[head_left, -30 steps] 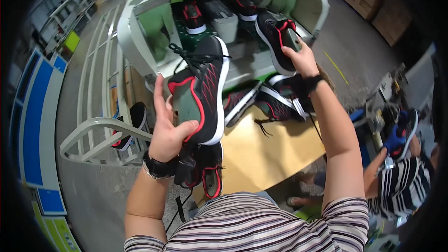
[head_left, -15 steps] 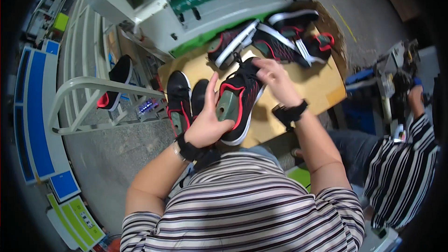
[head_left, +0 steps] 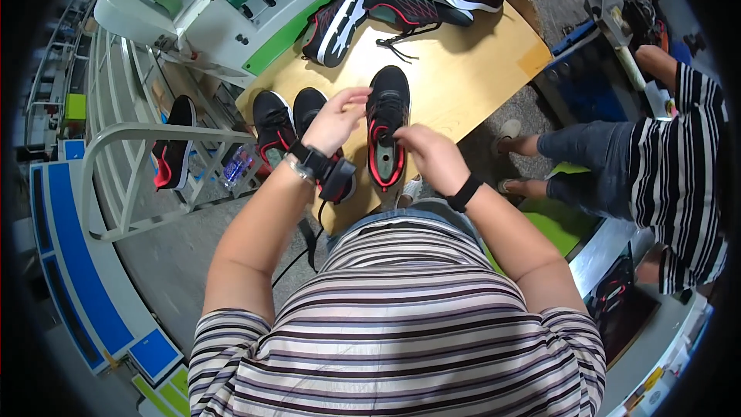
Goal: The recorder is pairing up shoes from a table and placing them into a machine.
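A black sneaker [head_left: 390, 96] with red collar trim and a white sole edge lies upright on the tan tabletop [head_left: 455, 81], toe pointing away from me. My left hand [head_left: 336, 122] is at its left side, fingers stretched toward the laces and slightly apart. On the other side, my right hand [head_left: 437, 159] has its fingers curled in at the collar's edge; what they pinch, if anything, is hidden. Beside my left wrist stand two more sneakers, a left one [head_left: 272, 117] and another [head_left: 308, 105] partly covered by my hand.
Several similar sneakers [head_left: 401, 4] are heaped at the table's far side, a loose black lace [head_left: 401, 46] trailing from them. A pale machine [head_left: 204, 27] stands behind. At left, a metal rack [head_left: 166, 135] holds one sneaker [head_left: 176, 139]. A co-worker [head_left: 668, 170] stands at right.
The sneaker, tilted up in front of me before, now lies flat on the table with its toe away. Both hands have shifted to its collar and lace area, and my view has moved.
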`<state>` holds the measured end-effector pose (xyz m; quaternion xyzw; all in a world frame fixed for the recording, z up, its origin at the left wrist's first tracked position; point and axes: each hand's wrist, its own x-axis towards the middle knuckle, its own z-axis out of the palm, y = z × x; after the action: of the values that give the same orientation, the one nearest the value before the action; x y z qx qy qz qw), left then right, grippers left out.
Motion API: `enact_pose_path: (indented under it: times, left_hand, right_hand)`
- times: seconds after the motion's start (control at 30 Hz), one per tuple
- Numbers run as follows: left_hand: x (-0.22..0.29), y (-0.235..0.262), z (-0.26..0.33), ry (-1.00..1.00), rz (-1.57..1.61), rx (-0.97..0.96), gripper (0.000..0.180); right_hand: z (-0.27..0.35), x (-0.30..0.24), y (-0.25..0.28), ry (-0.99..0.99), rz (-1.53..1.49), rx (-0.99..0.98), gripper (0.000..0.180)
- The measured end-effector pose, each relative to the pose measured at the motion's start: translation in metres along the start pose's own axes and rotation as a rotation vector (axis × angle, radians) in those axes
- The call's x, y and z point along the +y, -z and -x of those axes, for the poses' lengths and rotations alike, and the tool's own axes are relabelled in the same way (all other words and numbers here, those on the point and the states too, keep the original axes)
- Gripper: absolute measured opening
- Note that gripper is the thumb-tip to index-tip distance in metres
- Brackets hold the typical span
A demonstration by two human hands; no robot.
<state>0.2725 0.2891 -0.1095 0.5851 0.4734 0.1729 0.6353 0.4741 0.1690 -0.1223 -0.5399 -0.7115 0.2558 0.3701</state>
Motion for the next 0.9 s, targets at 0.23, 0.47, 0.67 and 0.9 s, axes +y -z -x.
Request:
enact_pose_path:
  times: [0.23,0.47,0.67,0.9]
  left_hand:
    - [0.015,-0.012,-0.016,-0.416,-0.696,-0.136,0.023]
    - [0.022,0.011,-0.038,-0.182,-0.676,-0.39,0.038]
    - [0.027,0.006,-0.042,-0.29,-0.671,-0.407,0.034]
    - [0.011,-0.004,-0.033,-0.608,-0.901,-0.269,0.022]
  right_hand:
    - [0.02,-0.018,-0.04,0.018,0.255,-0.052,0.032]
    - [-0.006,-0.006,-0.064,-0.304,0.012,0.391,0.008]
    - [-0.026,0.018,-0.06,-0.621,-0.329,0.346,0.015]
    - [-0.031,0.047,-0.043,-0.78,-0.749,0.026,0.014]
